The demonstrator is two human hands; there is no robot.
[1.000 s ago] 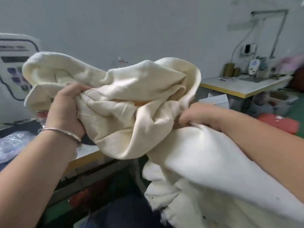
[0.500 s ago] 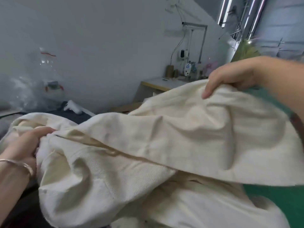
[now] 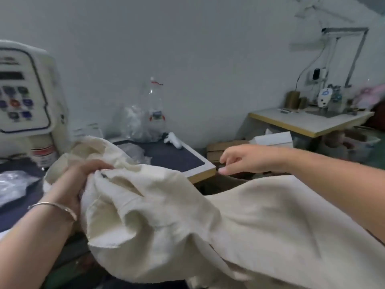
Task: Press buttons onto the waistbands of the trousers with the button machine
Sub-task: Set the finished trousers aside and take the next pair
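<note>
From the head view this looks like the positioning step: the left hand (image 3: 71, 180) grips the bunched cream trousers (image 3: 166, 215) at centre frame, fingers curled into the cloth, while the right hand (image 3: 248, 158) hangs above them with fingers loosely spread, holding nothing. Next, I judge, the waistband must be found and carried to the button machine (image 3: 27, 97) at upper left. A plastic bag (image 3: 14, 184) lies on the dark surface (image 3: 177, 157) in between, and a clear bottle (image 3: 155, 107) stands behind.

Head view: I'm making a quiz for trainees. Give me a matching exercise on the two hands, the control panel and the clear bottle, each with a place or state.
Things:
1. left hand
2. right hand
3. control panel
4. clear bottle

States:
A. against the back wall
B. grips the cream trousers
C. far left edge
D. open, holding nothing

Pairs: 1-B, 2-D, 3-C, 4-A
</note>
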